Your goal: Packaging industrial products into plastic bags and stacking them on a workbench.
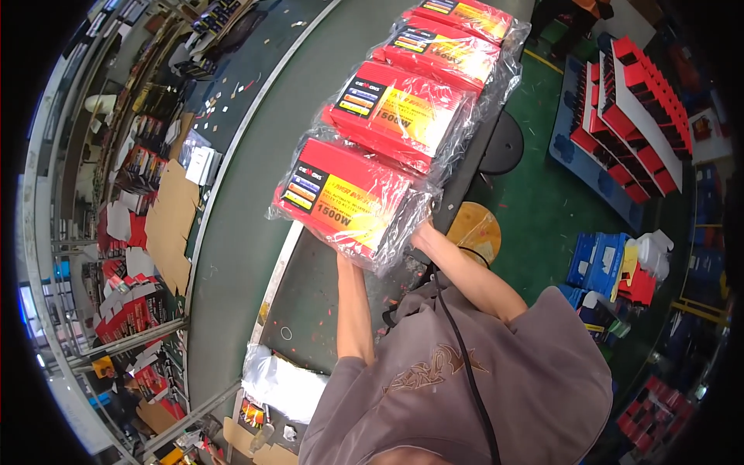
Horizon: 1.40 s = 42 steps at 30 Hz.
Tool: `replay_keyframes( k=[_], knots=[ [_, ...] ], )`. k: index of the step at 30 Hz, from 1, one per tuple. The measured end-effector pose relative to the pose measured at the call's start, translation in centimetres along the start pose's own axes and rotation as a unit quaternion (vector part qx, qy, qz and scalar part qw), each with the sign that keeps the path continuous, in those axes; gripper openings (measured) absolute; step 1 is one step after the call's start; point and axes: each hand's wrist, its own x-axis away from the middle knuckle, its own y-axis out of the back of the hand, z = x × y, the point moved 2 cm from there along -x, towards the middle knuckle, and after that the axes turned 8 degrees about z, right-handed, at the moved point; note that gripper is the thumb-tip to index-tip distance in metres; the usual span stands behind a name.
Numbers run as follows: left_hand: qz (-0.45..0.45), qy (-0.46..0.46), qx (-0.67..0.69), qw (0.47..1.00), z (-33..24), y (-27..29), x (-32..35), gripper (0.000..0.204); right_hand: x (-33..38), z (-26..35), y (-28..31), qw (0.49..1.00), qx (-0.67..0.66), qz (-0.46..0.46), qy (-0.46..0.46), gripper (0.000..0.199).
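Note:
A red power inverter with a ribbed case and a yellow and black label lies nearest me, wrapped in a clear plastic bag. My left hand reaches under its near edge, with the fingers hidden beneath it. At the right end of the same inverter, my right hand grips the bagged side; its fingers are mostly covered by the film. Beyond it, more bagged inverters run away from me in a row: a second inverter, a third inverter and, at the top, one more inverter.
A dark green conveyor belt curves along the left, with cluttered shelves and a cardboard sheet beyond. On the right are a black stool, a wooden stool, racked red parts and blue boxes. A white plastic bundle lies lower left.

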Motion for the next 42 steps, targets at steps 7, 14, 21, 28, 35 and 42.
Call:
replay_keyframes(
  k=[7, 14, 21, 28, 35, 42],
  knots=[
    [-0.03, -0.08, -0.014, 0.996, -0.7, 0.4, -0.4, 0.057, 0.1, 0.7, 2.1, 0.979, 0.037, -0.158, 0.122, 0.041],
    [-0.117, -0.176, 0.019, 0.977, -1.9, -6.8, 2.1, 0.054, 5.1, 14.6, -5.5, 0.732, 0.384, -0.107, 0.552, 0.032],
    [-0.103, -0.099, -0.024, 0.989, -2.4, -8.3, 0.4, 0.06, -0.2, 19.2, -13.0, 0.352, 0.794, -0.073, 0.489, 0.041],
    [-0.209, -0.186, -0.097, 0.955, -2.2, -3.8, -1.1, 0.054, -3.9, 18.9, -11.4, 0.341, 0.86, -0.102, 0.365, 0.049],
    [-0.288, -0.21, -0.377, 0.855, -1.2, -5.7, -0.6, 0.06, -3.6, 19.0, -11.3, 0.347, 0.861, -0.102, 0.357, 0.048],
    [-0.314, -0.201, -0.505, 0.779, 0.0, -3.9, 1.0, 0.059, -2.8, 18.3, -11.9, 0.228, 0.868, -0.108, 0.428, 0.045]
  ],
)
